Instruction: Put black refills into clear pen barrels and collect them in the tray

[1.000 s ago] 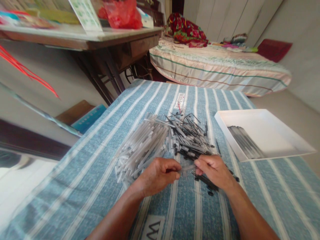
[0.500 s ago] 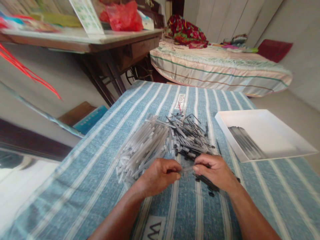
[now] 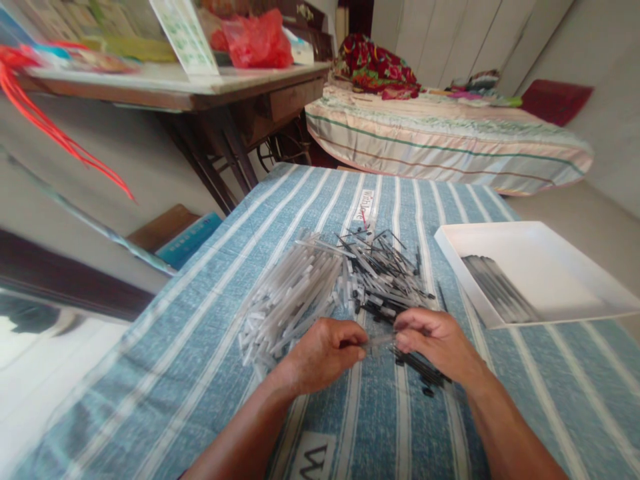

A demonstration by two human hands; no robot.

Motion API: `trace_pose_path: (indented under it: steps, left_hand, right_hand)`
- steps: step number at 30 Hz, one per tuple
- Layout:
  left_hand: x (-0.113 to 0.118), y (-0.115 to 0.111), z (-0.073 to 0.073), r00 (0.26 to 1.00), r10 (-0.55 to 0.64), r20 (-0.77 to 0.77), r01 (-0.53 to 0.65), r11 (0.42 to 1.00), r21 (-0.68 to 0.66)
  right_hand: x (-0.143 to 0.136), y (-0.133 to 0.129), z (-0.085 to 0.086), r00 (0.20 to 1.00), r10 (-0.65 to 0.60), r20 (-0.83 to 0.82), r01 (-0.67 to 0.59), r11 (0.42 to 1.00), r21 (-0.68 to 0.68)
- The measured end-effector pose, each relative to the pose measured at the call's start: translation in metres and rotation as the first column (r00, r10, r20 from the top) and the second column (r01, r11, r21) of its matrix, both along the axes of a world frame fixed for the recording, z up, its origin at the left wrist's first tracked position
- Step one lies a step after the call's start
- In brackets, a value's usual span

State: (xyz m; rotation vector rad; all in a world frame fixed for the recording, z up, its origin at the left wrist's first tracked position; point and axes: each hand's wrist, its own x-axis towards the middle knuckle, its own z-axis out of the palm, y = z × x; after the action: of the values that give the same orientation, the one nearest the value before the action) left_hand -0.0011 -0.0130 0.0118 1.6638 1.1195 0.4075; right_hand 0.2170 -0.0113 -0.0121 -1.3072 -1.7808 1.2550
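Observation:
A thin translucent plastic tube (image 3: 381, 341) spans the gap between my two hands, low over the cloth. My left hand (image 3: 327, 353) pinches its left end between thumb and fingers. At the other end my right hand (image 3: 433, 343) has thumb and fingers closed on it; the fingertips cover that end. Left of centre, beyond my left hand, lies a heap of clear tubes (image 3: 295, 287). Beside it is a tangled pile of black thin rods and clear pieces (image 3: 387, 267). More black rods with small black caps (image 3: 425, 370) lie under my right hand.
To the right stands a shallow white box (image 3: 590, 267) holding a row of dark-filled tubes (image 3: 500, 290). A striped blue cloth (image 3: 200, 373) covers the table. A side table (image 3: 150, 93) with a red plastic bag (image 3: 260, 40) is back left; a bed (image 3: 450, 133) stands beyond.
The view has shifted slightly, so everything sits a little further right. Both hands keep hold of the tube at nearly the same place; the piles and box look unchanged.

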Motion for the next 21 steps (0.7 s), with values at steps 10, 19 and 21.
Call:
trace_pose_path:
  steps: [10, 19, 21]
  left_hand:
    - [-0.0008, 0.0003, -0.0003, 1.000, -0.013, -0.020, 0.013, 0.999, 0.030]
    - [-0.0018, -0.0002, -0.0020, 0.992, -0.055, -0.115, 0.076, 0.980, 0.185]
    - [-0.0018, -0.0001, -0.0024, 0.986, -0.074, -0.149, 0.114, 0.954, 0.276]
  right_hand:
    - [-0.0042, -0.0010, 0.0008, 1.000, 0.000, -0.012, -0.001, 0.999, -0.043]
    - [-0.0037, 0.0003, -0.0009, 0.998, 0.042, 0.038, -0.042, 0.999, 0.001]
    - [-0.0045, 0.0004, -0.0019, 0.998, 0.030, 0.053, -0.029, 1.000, -0.008]
